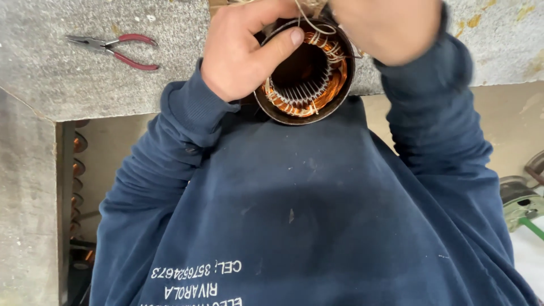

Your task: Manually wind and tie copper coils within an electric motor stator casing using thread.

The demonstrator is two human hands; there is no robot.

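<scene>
Stator (306, 73) at worktop (51, 68) near edge: left hand (243, 51) gripping its rim; right hand (385, 25) pinching cord (309, 20); keeping tension advisable. Pliers (116, 50) lying apart.

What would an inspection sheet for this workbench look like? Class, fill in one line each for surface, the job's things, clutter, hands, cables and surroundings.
Surface: grey, rough bench top, stained yellow at its far right.
Job's things: round motor stator with copper windings, at the bench edge against the person's body; pale cord runs over its top rim.
Clutter: red-handled pliers lying apart on the bench.
Hands: left hand grips the stator rim, thumb inside; right hand is blurred, at the cord.
Cables: nothing seen.
Surroundings: copper coils below the bench; green machine part on the right.
</scene>
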